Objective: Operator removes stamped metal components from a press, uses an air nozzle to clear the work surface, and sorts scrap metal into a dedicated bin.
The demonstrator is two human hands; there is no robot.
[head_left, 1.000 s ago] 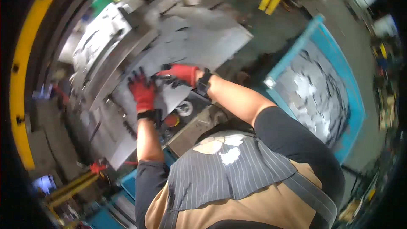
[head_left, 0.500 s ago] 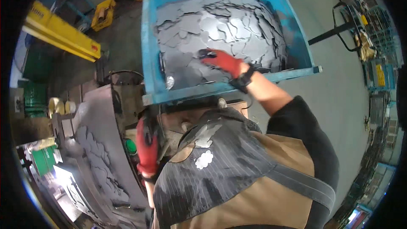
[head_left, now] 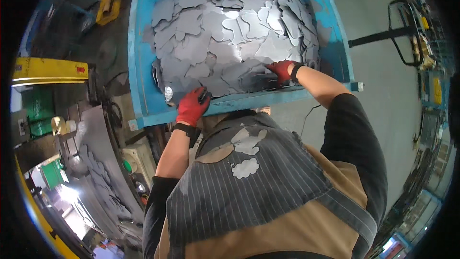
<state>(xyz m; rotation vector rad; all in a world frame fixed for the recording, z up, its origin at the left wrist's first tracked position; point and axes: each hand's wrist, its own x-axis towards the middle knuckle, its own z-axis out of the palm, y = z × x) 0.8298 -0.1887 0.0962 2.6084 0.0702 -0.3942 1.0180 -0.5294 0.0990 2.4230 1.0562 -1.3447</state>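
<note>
A blue metal bin [head_left: 139, 62] is heaped with overlapping flat grey metal pieces [head_left: 191, 43] that have curved outlines. My left hand [head_left: 192, 106], in a red glove with dark fingertips, is at the bin's near wall, left of the middle. Its fingers are curled in, and whatever they hold cannot be made out. Farther right, my right hand [head_left: 283, 71], gloved alike, reaches over the near wall. Its thumb and fingers close on metal pieces at the heap's near edge, though the fingertips are partly lost in the dark there.
Left of me is a machine bed with a grey sheet surface [head_left: 98, 129] and more cut pieces on it. A yellow beam [head_left: 50, 70] juts in at the left. Beyond the bin's right side stands a black handle [head_left: 383, 35]. Racks line the far right.
My left hand has risen from beside the machine to the bin's near wall. My right hand has moved right and nearer, down to the heap's edge. The view has turned.
</note>
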